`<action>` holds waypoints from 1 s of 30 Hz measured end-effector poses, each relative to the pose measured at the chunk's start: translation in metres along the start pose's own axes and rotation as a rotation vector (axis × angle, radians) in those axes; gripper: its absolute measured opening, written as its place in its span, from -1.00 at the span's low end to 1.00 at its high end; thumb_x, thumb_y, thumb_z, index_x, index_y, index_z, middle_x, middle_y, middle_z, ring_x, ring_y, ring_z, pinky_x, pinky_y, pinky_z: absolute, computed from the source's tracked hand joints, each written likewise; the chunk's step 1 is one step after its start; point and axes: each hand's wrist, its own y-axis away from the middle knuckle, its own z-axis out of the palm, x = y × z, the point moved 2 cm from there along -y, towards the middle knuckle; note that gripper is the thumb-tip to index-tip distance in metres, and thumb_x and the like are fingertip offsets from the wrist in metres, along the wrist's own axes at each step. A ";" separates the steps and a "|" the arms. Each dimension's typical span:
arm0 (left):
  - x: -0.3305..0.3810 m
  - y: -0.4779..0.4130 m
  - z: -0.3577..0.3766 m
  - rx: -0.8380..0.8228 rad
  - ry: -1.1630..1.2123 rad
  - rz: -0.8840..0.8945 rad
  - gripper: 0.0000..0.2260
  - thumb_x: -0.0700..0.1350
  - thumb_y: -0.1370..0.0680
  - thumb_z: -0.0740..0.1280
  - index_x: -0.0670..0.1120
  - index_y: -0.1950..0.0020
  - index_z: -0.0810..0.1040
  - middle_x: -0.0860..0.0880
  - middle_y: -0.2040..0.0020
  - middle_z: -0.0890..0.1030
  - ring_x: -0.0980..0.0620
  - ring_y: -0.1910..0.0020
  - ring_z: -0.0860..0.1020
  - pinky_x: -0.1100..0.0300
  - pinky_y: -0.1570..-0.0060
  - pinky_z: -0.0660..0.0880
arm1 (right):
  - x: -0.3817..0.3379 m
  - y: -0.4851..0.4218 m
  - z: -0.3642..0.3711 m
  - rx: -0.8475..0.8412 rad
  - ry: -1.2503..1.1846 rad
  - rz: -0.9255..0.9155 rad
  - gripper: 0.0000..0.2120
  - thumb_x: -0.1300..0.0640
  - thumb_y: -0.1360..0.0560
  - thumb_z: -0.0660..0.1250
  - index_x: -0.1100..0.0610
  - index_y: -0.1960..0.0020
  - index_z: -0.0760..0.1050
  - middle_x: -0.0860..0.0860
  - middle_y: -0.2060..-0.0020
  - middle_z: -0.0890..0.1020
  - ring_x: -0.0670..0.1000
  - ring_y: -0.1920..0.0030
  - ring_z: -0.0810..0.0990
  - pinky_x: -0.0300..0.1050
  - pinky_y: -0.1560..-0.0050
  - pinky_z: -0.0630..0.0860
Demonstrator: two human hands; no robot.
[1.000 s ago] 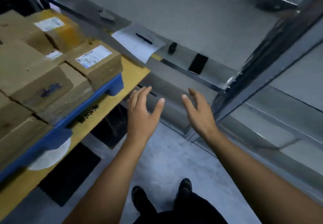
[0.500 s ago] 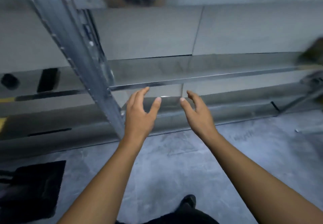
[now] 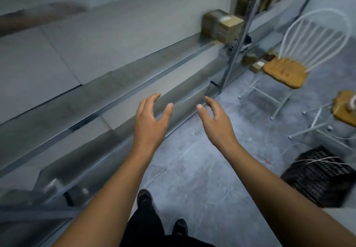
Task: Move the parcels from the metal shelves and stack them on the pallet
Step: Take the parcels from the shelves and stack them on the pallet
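Metal shelves (image 3: 134, 77) are running diagonally from the lower left to the upper right of the frame. Parcels (image 3: 223, 25) are sitting on a shelf in the upper right, just beside an upright post (image 3: 238, 40). Smaller ones are lying lower down behind a white chair (image 3: 285, 73). A black crate (image 3: 319, 177) is sitting on the floor at the right edge. At mid-frame the left hand (image 3: 150, 123) and right hand (image 3: 215, 123) are hanging before the shelves, well apart from the parcels. Both are spreading loosely, fingers slightly curved, palms facing each other, holding and touching nothing.
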 end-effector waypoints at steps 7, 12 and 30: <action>0.022 -0.073 0.108 -0.158 0.086 0.048 -0.59 0.13 -0.64 0.35 0.04 -0.46 0.49 0.13 -0.36 0.47 0.18 -0.38 0.42 0.44 -0.27 0.26 | 0.045 -0.067 -0.060 0.146 0.005 0.111 -0.44 -0.22 -0.67 0.23 -0.05 -0.60 0.31 -0.10 -0.56 0.39 -0.11 -0.55 0.33 -0.13 -0.49 0.27; 0.019 -0.159 0.180 -0.243 0.133 0.042 -0.57 0.12 -0.63 0.37 0.02 -0.46 0.48 0.12 -0.37 0.47 0.14 -0.41 0.43 0.49 -0.25 0.24 | 0.057 -0.156 -0.083 0.204 0.046 0.136 -0.43 -0.22 -0.67 0.22 -0.03 -0.62 0.29 -0.11 -0.57 0.38 -0.12 -0.55 0.31 -0.12 -0.50 0.25; 0.043 -0.434 0.376 -0.222 0.279 -0.218 -0.51 0.14 -0.63 0.36 0.07 -0.53 0.39 0.07 -0.50 0.40 0.10 -0.43 0.39 0.28 -0.26 0.29 | 0.084 -0.461 -0.161 0.236 0.115 0.213 -0.41 -0.24 -0.67 0.22 -0.02 -0.62 0.30 -0.08 -0.56 0.39 -0.07 -0.55 0.34 -0.07 -0.48 0.29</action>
